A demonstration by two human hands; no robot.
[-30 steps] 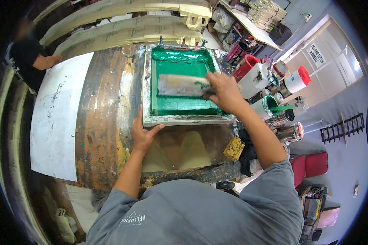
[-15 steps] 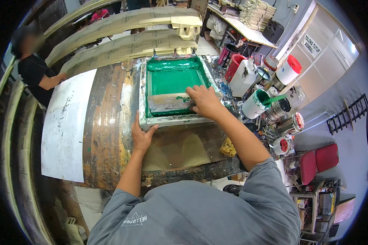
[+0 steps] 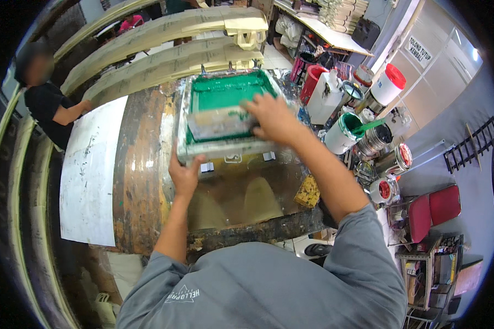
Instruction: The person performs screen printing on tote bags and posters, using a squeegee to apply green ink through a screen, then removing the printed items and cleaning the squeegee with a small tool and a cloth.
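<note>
A screen-printing frame (image 3: 182, 118) rests on the stained work table, its near edge raised off the surface. Green ink (image 3: 230, 83) covers its mesh, thickest along the far side. My left hand (image 3: 184, 176) grips the frame's near left corner, thumb along the near edge. In my right hand (image 3: 279, 120) is a wide squeegee (image 3: 217, 122) with a pale wooden handle, held across the near part of the screen. Motion blurs it slightly. Beneath the raised edge, a yellowish sheet with a pale mark (image 3: 233, 158) and two small light tabs (image 3: 207, 167) shows.
A yellow sponge (image 3: 307, 192) lies at the table's right. Ink tubs, including a white one (image 3: 343, 134) with green ink, crowd beyond it. White board (image 3: 90, 175) covers the left part. Another person (image 3: 49, 104) stands at far left, near racks of cream bags (image 3: 164, 33).
The frame's near edge has risen from the table, exposing the sheet and tabs below. My left hand has lifted with it, and the squeegee has moved slightly left and up.
</note>
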